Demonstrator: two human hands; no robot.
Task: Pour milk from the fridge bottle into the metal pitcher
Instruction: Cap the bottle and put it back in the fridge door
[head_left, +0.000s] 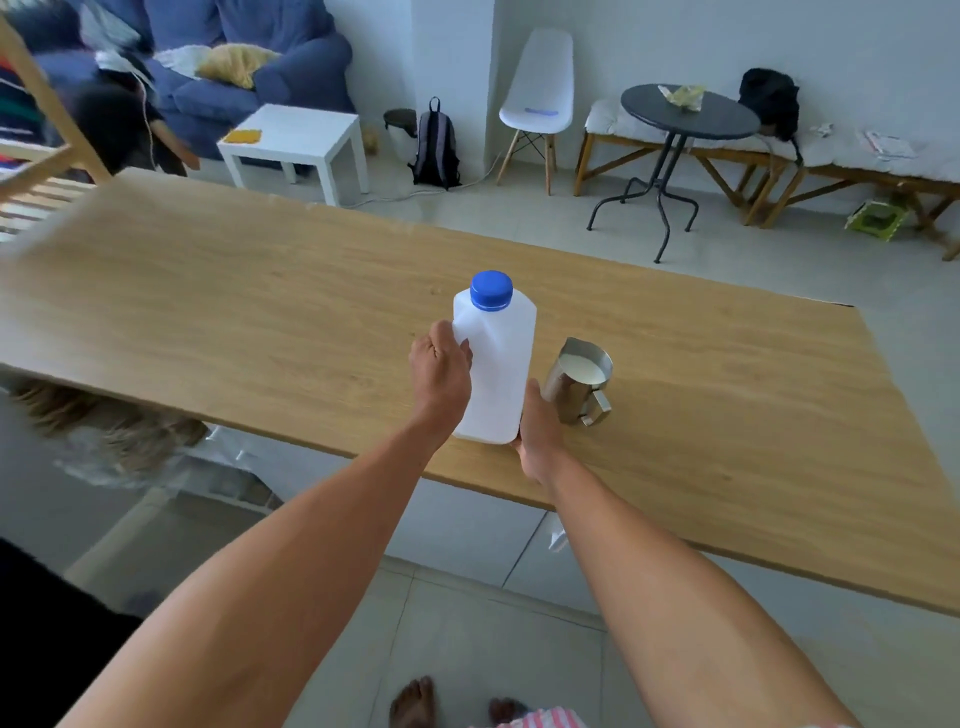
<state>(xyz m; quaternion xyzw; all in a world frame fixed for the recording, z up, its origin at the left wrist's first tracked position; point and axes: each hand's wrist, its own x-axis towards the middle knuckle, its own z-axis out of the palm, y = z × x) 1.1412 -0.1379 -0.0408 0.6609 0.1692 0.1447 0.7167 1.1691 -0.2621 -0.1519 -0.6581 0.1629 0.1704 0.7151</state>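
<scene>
frame centre: left hand (441, 376) and right hand (537, 431) both hold capped bottle (493, 369) upright on table (234, 280). pitcher (579, 379) just right already holds milk. pour looks done; next, likely release or return bottle.

Bottle (496, 364): translucent white plastic, smooth, semi-matt; cap (491, 290): blue plastic, ribbed at the rim. Pitcher (577, 382): brushed metal, satin sheen, holding opaque white milk (584, 370). Table (260, 291): light wood-grain top, smooth, matt. Floor (467, 623): pale tiles, slightly glossy.

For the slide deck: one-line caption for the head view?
Both hands hold the capped milk bottle beside the milk-filled pitcher.
</scene>
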